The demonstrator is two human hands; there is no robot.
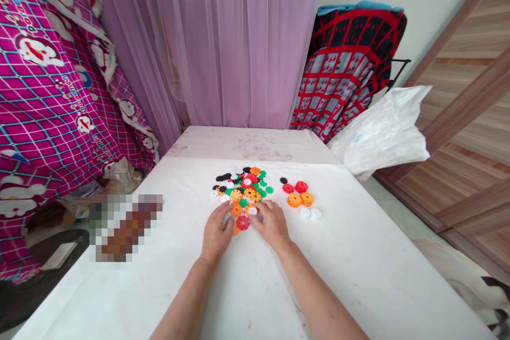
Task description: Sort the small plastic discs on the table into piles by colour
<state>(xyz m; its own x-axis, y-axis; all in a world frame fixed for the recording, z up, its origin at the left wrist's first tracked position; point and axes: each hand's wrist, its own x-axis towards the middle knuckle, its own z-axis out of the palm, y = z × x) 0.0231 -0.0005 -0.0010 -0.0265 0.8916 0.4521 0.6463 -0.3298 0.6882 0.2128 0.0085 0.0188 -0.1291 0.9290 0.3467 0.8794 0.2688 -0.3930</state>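
Observation:
A heap of small plastic snowflake discs (244,187) in orange, red, green, black and white lies in the middle of the white table (358,265). My left hand (216,232) rests at the heap's near edge, fingers curled onto an orange disc (236,209). Beside it my right hand (272,222) lies with fingers bent toward a white disc at the heap's edge. A red disc (243,222) sits between the two hands. To the right lies a sorted group of discs (299,197): one black, two red, two orange, two white.
A purple curtain (223,37) hangs behind the table. Pink patterned bedding (48,95) lies at the left. A red checked cloth (346,69) over a rack and a white plastic bag (382,133) are at the right, by a wooden door (470,117).

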